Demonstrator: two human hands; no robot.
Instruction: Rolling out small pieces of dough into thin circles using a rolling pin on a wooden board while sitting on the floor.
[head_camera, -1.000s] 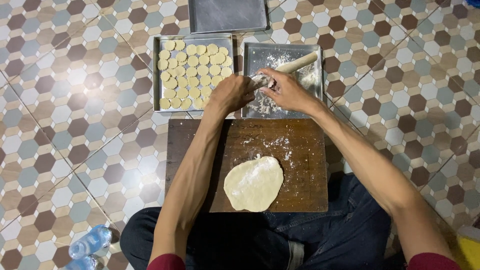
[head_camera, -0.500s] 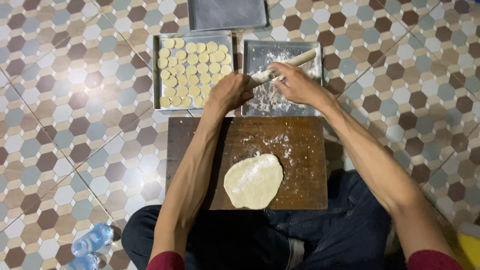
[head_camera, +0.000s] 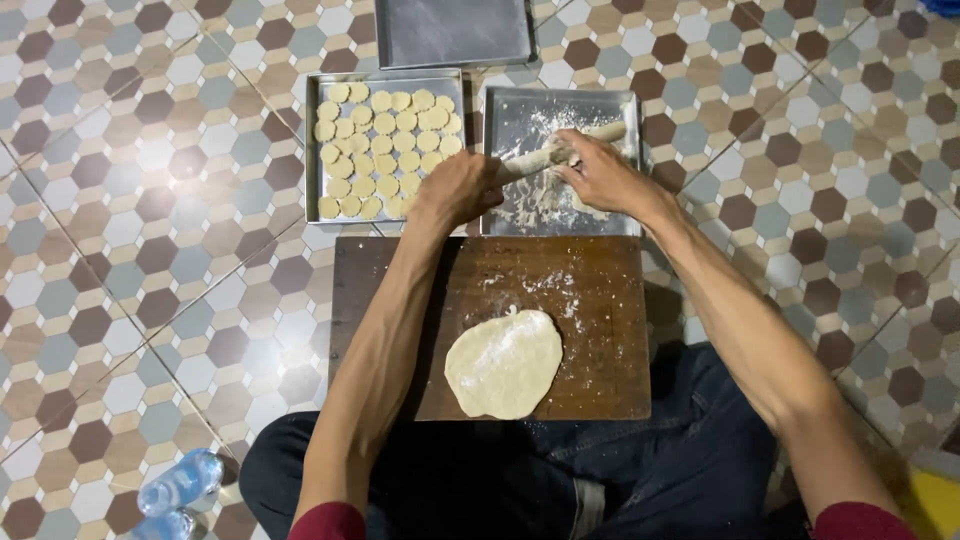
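While over floured tray (head_camera: 510, 110), both hands' grip wrapped round pale, flour-dusted rolling pin (head_camera: 560, 152), L (head_camera: 462, 188) & R (head_camera: 600, 172).

A home floor used for baking: patterned hexagon tiles (head_camera: 150, 230), metal trays (head_camera: 318, 140), floured wooden board (head_camera: 600, 300).

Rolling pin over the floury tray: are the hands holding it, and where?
Yes. The left hand grips the rolling pin at its near end; the right hand wraps around its middle, above the floury tray.
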